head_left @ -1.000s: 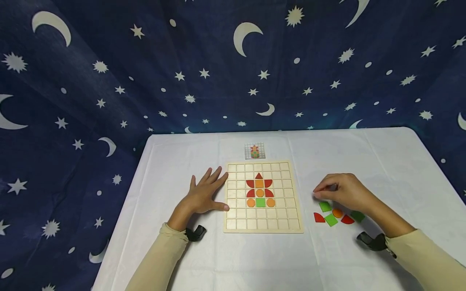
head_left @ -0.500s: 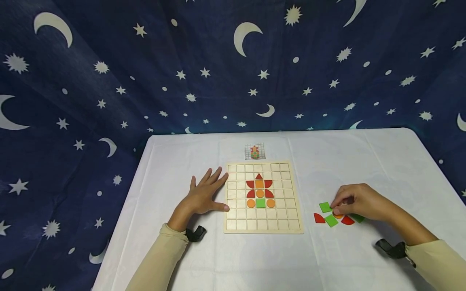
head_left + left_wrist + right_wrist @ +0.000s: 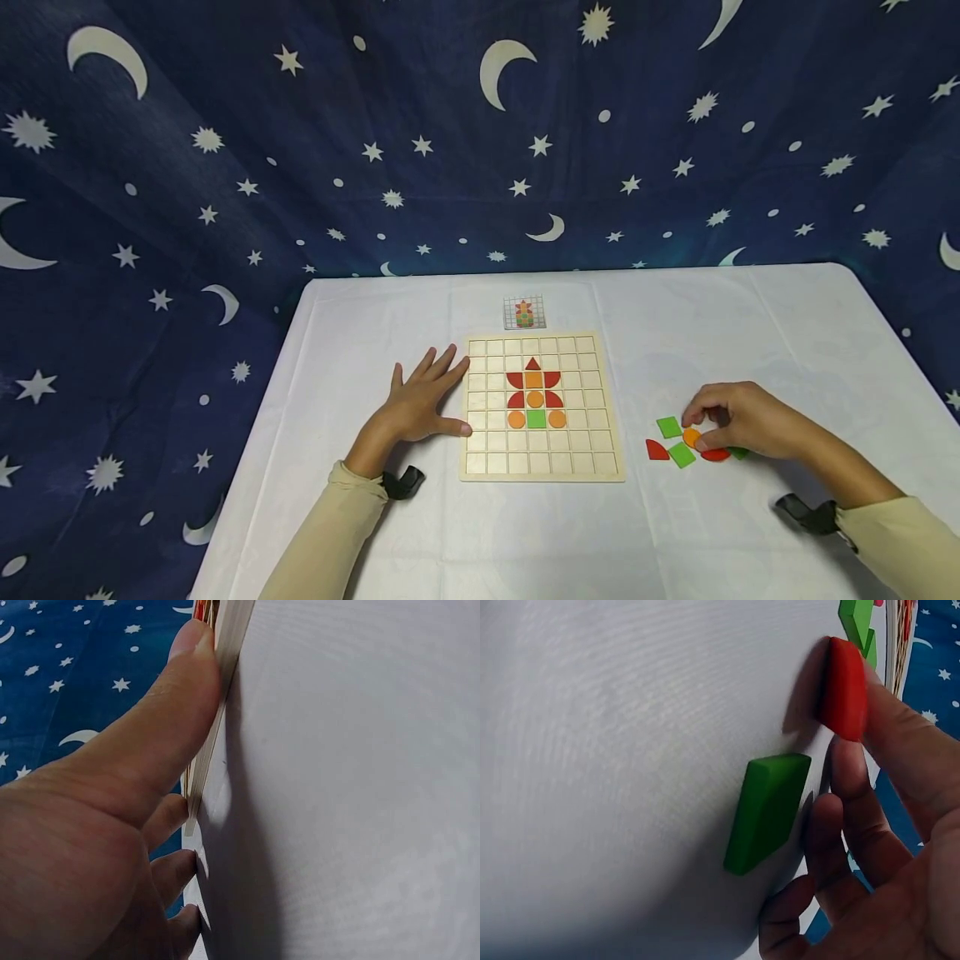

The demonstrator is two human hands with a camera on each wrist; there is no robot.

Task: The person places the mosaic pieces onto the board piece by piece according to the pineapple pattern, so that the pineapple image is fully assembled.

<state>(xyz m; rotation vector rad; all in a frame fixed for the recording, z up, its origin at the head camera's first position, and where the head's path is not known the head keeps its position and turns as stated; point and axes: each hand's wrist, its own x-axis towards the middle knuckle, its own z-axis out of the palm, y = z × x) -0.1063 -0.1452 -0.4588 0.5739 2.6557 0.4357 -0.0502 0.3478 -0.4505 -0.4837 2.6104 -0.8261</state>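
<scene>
My left hand [image 3: 420,404] lies spread at the left edge of the wooden grid board [image 3: 588,467], its index finger and thumb touching the rim; the left wrist view shows the thumb [image 3: 161,712] against that edge. On the board sit red, orange and green tiles, among them a green square [image 3: 536,419] and a red triangle [image 3: 532,364]. To the right, my right hand [image 3: 750,421] pinches an orange circle tile [image 3: 691,437] between thumb and index finger. A red quarter-circle tile [image 3: 845,690] shows beside the thumb and a green tile [image 3: 769,814] lies under the hand.
Loose green squares [image 3: 669,427] and another red quarter-circle [image 3: 657,450] lie left of my right hand. A small pattern card [image 3: 524,312] is behind the board. White cloth [image 3: 540,533] covers the table, with a starry curtain [image 3: 420,100] behind it.
My right hand has come right and down from beyond the loose tiles to the orange circle. Its thumb and index finger have parted around the circle, which has shifted slightly left. My left hand stays put.
</scene>
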